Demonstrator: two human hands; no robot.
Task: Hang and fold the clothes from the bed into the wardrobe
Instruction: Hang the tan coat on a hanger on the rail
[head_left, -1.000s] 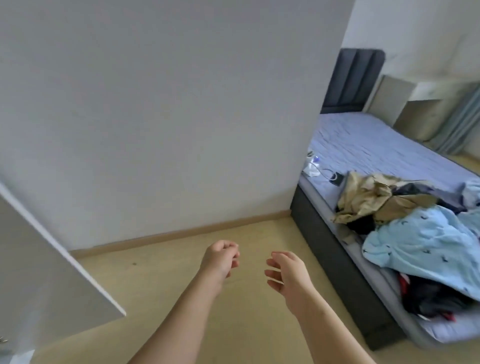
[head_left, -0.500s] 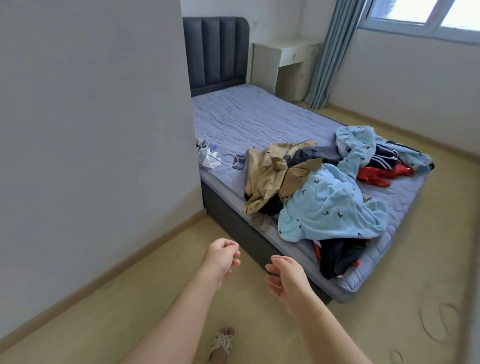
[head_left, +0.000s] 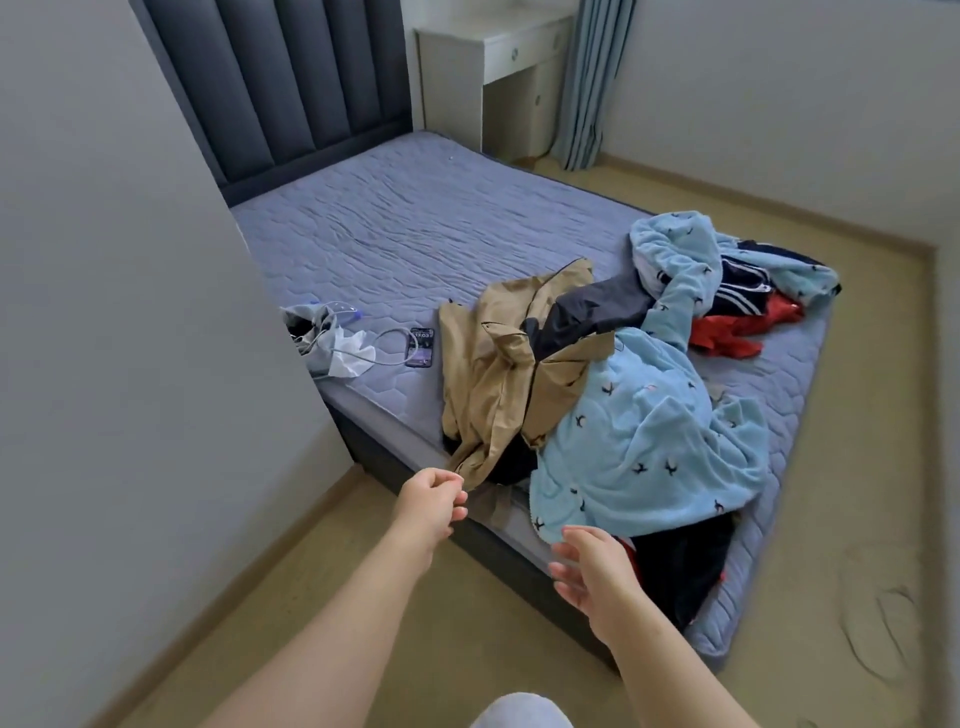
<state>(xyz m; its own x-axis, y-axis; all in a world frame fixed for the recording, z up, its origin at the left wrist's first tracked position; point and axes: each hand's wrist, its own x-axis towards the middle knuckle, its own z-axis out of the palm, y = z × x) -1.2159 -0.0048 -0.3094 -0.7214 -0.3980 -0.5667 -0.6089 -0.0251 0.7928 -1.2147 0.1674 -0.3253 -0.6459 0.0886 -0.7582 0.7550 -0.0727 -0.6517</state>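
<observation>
Clothes (head_left: 597, 395) lie heaped on the near right part of a bed, seen from a head camera looking down over two bare forearms.

Nearest the viewer, the left hand (head_left: 428, 501) reaches forward with its fingers curled toward the thumb. The fingertips meet the lowest corner of a tan jacket (head_left: 493, 384) that hangs over the bed's edge. Whether this grip has closed on the cloth or only touches it cannot be told. The right hand (head_left: 592, 566) is beside it and a little nearer the viewer, fingers apart and relaxed, holding nothing. It sits just under the hem of a light blue fleece garment (head_left: 639, 441) printed with small dark birds.

The tan jacket runs lengthwise away from the left hand, up the bed and slightly right, so that hand is the nearer one to it. The fleece spreads ahead and to the right of the right hand, partly overlapping the jacket. A black garment (head_left: 675, 571) shows beneath the fleece.

Further off in the heap are a dark grey garment (head_left: 587, 312), a navy striped piece (head_left: 743, 291) and a red one (head_left: 737, 332). Left of the heap, a phone (head_left: 421, 347) and a white cable (head_left: 389, 343) rest on the mattress.

Beyond is the bare quilted bed (head_left: 415, 234), then a dark padded headboard (head_left: 291, 88), a white cabinet (head_left: 483, 57) and a blue-grey curtain (head_left: 592, 78). No wardrobe is in view.
</observation>
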